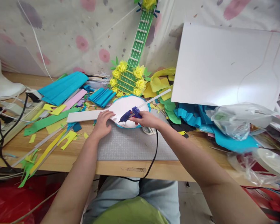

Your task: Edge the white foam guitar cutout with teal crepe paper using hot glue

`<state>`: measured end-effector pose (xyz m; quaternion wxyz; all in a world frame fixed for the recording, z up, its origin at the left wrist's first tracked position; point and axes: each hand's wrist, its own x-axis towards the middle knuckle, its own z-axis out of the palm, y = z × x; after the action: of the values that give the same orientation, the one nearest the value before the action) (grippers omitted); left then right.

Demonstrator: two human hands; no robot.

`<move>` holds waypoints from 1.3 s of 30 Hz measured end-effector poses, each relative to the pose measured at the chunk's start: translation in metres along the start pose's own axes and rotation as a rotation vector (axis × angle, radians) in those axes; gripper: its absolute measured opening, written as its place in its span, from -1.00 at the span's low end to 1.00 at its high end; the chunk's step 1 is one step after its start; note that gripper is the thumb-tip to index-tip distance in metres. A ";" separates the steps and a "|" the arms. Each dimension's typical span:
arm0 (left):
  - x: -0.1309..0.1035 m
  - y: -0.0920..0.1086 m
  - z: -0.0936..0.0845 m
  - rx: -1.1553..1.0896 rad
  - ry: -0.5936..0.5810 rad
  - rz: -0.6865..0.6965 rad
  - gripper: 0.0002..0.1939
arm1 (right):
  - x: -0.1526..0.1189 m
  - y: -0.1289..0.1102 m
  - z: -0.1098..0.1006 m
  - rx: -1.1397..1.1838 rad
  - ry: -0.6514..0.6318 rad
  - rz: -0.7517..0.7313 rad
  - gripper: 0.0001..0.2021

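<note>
My right hand (pixel 146 119) grips a blue hot glue gun (pixel 131 114), its nozzle pointing left and low over a white guitar-shaped board (pixel 123 105). A long white glue stick (pixel 157 97) juts from the back of the gun, and a black cord trails off the table edge. Blue crepe paper shows along the board's rounded rim. My left hand (pixel 103 122) lies with fingers stretched out where the board's narrow neck meets its round body. Partly under the board are white-handled scissors (pixel 149 130) on a grey cutting mat (pixel 130 144).
A green paper guitar (pixel 128 81) with yellow flowers leans on the wall behind. Blue crepe paper (pixel 64 87) and coloured scraps lie left. A large white board (pixel 224 65) stands at right, near a clear plastic bag (pixel 242 119). A power strip (pixel 14 124) sits far left.
</note>
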<state>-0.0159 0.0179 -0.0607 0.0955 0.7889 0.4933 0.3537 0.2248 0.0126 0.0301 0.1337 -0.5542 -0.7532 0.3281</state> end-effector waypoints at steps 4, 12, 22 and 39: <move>-0.003 0.001 0.004 0.010 -0.125 -0.017 -0.36 | 0.007 -0.010 0.005 -0.077 -0.017 -0.006 -0.59; -0.002 0.005 0.004 -0.048 -0.086 -0.053 -0.32 | 0.015 -0.015 0.010 -0.183 -0.001 -0.023 -0.58; -0.002 0.006 0.004 -0.089 -0.025 -0.074 -0.30 | 0.016 -0.016 0.009 -0.172 -0.023 -0.032 -0.58; -0.001 0.008 0.000 -0.125 0.037 -0.133 -0.32 | -0.003 -0.014 -0.003 -0.267 -0.035 0.011 -0.57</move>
<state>-0.0101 0.0132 -0.0573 0.1589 0.7403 0.5231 0.3913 0.2173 0.0081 0.0414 0.0436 -0.5652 -0.7895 0.2352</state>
